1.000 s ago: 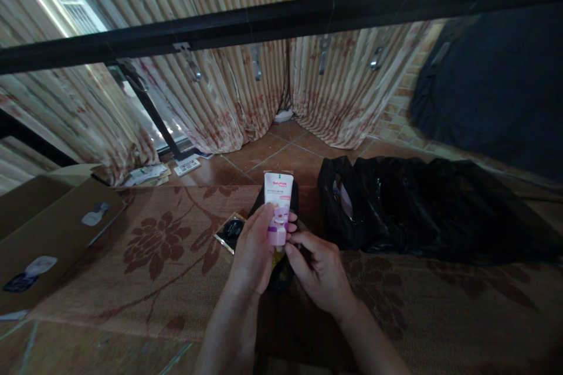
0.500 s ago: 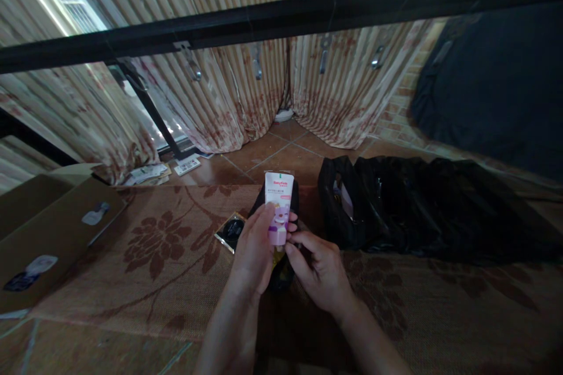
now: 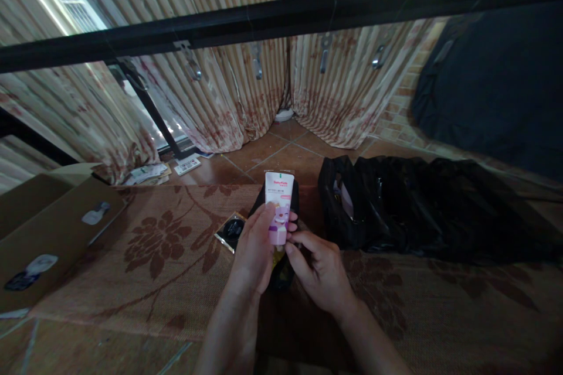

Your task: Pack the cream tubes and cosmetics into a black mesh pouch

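My left hand [image 3: 255, 246] is wrapped round a squeeze tube [image 3: 280, 199], its thumb across the front. The tube is white with red lettering, a purple cartoon animal and a lilac-pink cap at the lower end; it stands with its flat end up. Thumb and forefinger of my right hand [image 3: 320, 269] pinch at the cap's right edge. Beneath both hands lies a black bag or pouch [image 3: 295, 190], mostly covered, with something yellow showing below the cap. A square black packet [image 3: 231, 229] with a gold edge lies just left of my left hand.
Black bags [image 3: 387, 205] stand in a row on the right, the nearest one gaping. At the left is an open cardboard box [image 3: 83, 217]. A brown flower-patterned mat [image 3: 176, 281] covers the surface. Behind, a dark metal bar [image 3: 281, 14] with hooks crosses before curtains [image 3: 246, 105].
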A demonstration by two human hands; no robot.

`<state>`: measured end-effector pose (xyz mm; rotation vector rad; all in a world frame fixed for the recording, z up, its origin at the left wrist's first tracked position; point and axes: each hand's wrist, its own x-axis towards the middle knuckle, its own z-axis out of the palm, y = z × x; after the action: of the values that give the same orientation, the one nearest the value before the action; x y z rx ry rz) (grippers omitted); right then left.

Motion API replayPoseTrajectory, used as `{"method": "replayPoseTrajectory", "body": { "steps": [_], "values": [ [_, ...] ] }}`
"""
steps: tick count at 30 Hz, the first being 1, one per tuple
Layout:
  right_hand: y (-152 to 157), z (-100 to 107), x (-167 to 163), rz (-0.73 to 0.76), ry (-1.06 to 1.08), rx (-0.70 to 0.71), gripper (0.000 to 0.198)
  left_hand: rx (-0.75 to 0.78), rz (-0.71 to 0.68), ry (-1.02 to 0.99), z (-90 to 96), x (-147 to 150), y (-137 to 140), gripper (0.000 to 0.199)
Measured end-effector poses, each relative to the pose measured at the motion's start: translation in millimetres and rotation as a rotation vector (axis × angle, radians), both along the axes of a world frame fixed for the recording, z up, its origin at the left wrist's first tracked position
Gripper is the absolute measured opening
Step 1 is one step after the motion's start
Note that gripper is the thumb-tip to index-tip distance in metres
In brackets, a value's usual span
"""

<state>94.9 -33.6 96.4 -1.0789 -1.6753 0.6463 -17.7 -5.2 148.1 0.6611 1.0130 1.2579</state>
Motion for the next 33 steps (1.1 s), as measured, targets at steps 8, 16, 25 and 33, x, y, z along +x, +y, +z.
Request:
{"method": "replayPoseTrajectory", "body": {
  "steps": [8, 16, 25, 33],
  "values": [
    [0.4, 0.0, -0.4, -0.002, -0.001, -0.006, 0.012, -0.010, 0.010, 0.015, 2.3, 0.8, 0.1, 0.031],
    [0.3, -0.2, -0.1, 0.000, -0.001, 0.005, 0.012, -0.006, 0.010, 0.019, 2.0, 0.9, 0.2, 0.032],
    [-0.6, 1.3, -0.5, -0.004, 0.001, -0.003, 0.013, -0.014, 0.014, 0.033, 3.8, 1.0, -0.7, 0.032],
    [-0.2, 1.6, -0.4, -0.002, -0.013, -0.010, 0.014, -0.004, 0.017, 0.042, 1.7, 0.8, -0.2, 0.031]
  ]
}}
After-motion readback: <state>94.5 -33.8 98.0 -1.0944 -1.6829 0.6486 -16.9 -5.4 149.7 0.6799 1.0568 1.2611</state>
